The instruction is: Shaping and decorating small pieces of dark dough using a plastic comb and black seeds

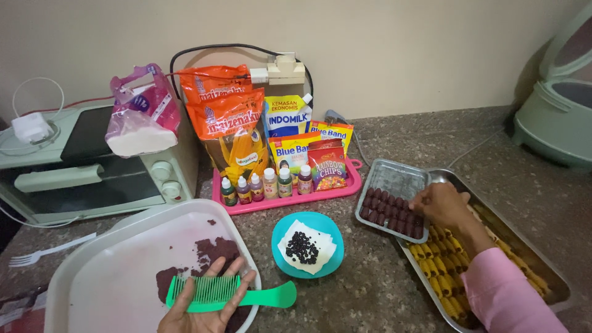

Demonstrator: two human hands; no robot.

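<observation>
Left hand (206, 302) lies palm up, low and near, fingers curled loosely with the thumb spread. Right hand (443, 206) reaches forward from a pink sleeve, knuckles up, fingertips pointing down.
</observation>
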